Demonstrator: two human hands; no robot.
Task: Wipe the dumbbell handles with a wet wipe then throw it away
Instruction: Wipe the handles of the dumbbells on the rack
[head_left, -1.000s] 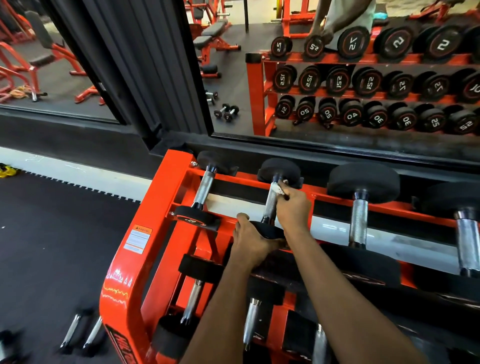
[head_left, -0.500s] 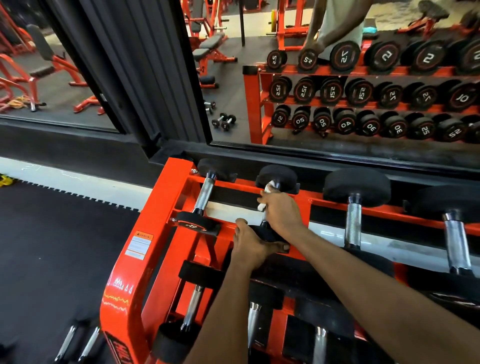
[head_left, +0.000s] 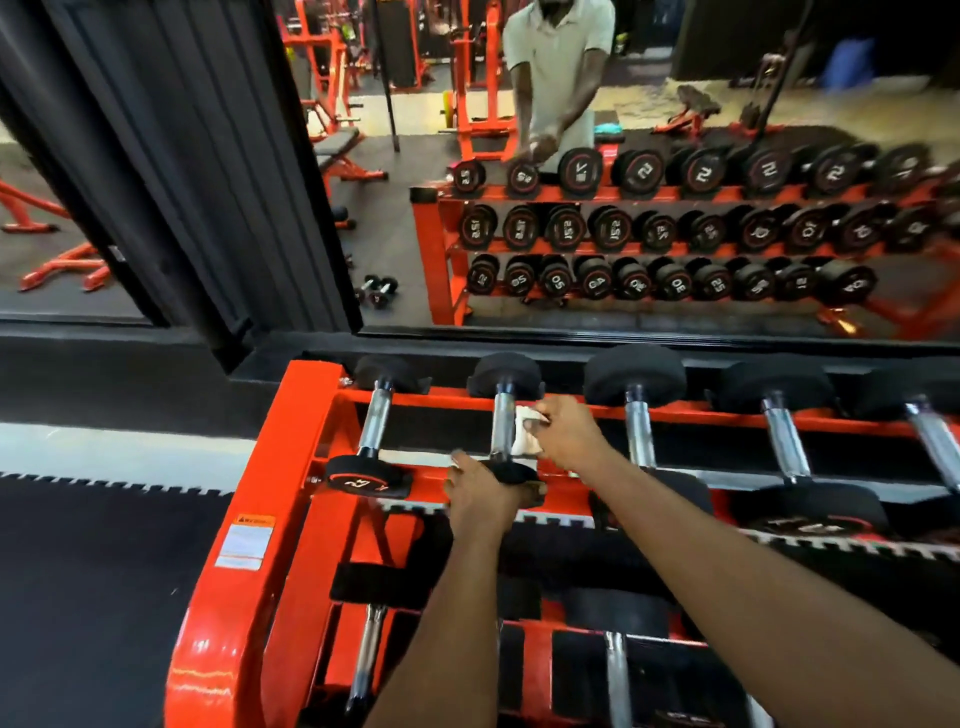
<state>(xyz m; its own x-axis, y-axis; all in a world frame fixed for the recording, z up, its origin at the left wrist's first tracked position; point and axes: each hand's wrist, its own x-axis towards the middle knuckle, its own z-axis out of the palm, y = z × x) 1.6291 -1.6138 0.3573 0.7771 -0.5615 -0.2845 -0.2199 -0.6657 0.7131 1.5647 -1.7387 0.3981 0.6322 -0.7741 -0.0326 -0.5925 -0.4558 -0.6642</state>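
Observation:
The second dumbbell from the left on the orange rack's (head_left: 306, 415) top tier has a chrome handle (head_left: 501, 426) between black heads. My right hand (head_left: 569, 434) pinches a white wet wipe (head_left: 524, 434) and holds it against the right side of that handle. My left hand (head_left: 480, 491) grips the near black head (head_left: 514, 470) of the same dumbbell. Most of the handle's left side shows bare.
More dumbbells lie on the top tier: one at the left (head_left: 376, 426), and others to the right (head_left: 638, 431) (head_left: 784, 441). Lower tiers hold further dumbbells (head_left: 366, 660). A wall mirror (head_left: 623, 208) stands directly behind the rack. Black rubber floor (head_left: 93, 597) lies to the left.
My right hand has slid off the handle's top to its right side, exposing more of the wipe. My left hand stays on the near head. The camera has tilted up.

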